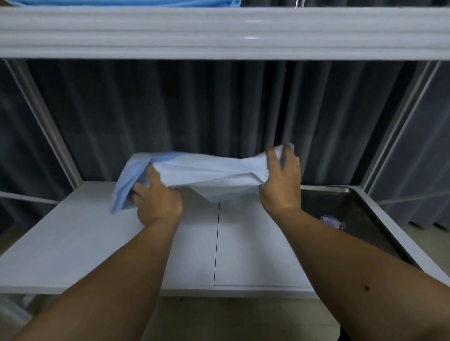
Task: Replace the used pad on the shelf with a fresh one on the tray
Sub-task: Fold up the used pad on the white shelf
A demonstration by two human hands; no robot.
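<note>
A light blue and white pad (207, 171) hangs crumpled in the air above the white lower shelf (73, 243). My left hand (157, 198) grips its left end, where a blue flap droops down to the shelf. My right hand (282, 180) clutches its right end, slightly higher. A dark metal tray (360, 209) sits on the right side of the shelf, partly hidden behind my right forearm, with a small pale round mark on its bottom. Another blue pad (126, 2) lies on the upper shelf at the top edge of the view.
The white upper shelf rail (219, 34) runs across the top. Slanted white frame posts (41, 121) stand at both sides. Dark grey curtains (194, 109) hang behind. A thin seam line crosses the lower shelf near its middle.
</note>
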